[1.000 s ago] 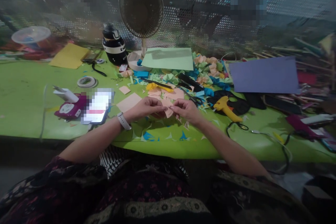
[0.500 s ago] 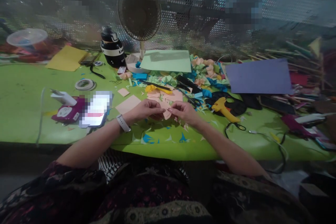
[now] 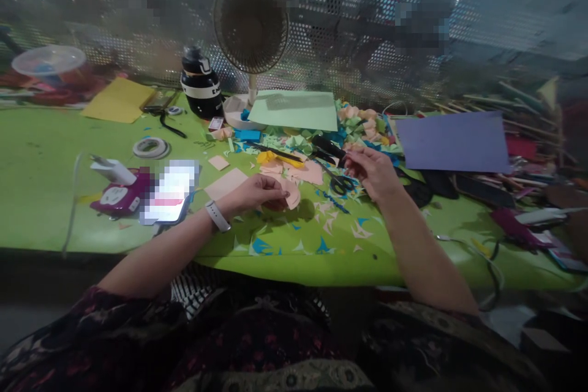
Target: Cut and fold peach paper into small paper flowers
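Note:
My left hand (image 3: 264,190) pinches a small peach paper piece (image 3: 292,195) with a rounded edge, just above the table. My right hand (image 3: 373,173) is closed, with thumb and fingers at the near end of a black stapler (image 3: 328,147); the exact hold is partly hidden. Black-handled scissors (image 3: 342,184) lie just left of the right hand. Peach paper pieces (image 3: 309,171) lie beyond the left hand, beside a black and yellow tool (image 3: 275,153). A larger peach sheet (image 3: 226,182) is partly behind the left hand.
A phone (image 3: 169,193), a purple power strip (image 3: 122,193) and a tape roll (image 3: 150,147) are at left. A bottle (image 3: 201,86) and fan (image 3: 252,21) stand behind. A green sheet (image 3: 294,109), purple sheet (image 3: 452,141) and small scraps (image 3: 362,229) lie around.
My right hand has let go of the peach paper and moved right and away from me to the stapler. My left hand still holds the paper.

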`<action>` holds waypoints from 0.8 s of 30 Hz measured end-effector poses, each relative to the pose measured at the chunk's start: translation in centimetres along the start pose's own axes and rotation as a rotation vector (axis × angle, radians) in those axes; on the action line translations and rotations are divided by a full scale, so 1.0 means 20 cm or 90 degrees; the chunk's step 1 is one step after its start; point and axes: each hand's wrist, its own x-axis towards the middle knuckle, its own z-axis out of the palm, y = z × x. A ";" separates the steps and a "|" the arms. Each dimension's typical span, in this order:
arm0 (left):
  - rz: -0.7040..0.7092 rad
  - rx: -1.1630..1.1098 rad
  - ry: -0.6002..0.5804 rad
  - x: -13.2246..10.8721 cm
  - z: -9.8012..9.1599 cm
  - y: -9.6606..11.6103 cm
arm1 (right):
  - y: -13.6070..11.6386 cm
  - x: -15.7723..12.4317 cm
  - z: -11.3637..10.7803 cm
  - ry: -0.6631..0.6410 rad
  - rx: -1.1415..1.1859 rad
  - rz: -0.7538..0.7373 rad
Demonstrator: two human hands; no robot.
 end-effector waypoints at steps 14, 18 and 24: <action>0.018 -0.049 -0.003 0.01 -0.01 0.00 | 0.12 0.46 0.02 -0.122 -0.962 -0.120; 0.027 -0.051 0.002 0.02 -0.02 0.01 | 0.14 0.48 0.01 -0.125 -0.975 -0.132; 0.037 -0.051 0.002 0.02 -0.02 0.00 | 0.14 0.48 0.01 -0.121 -0.962 -0.122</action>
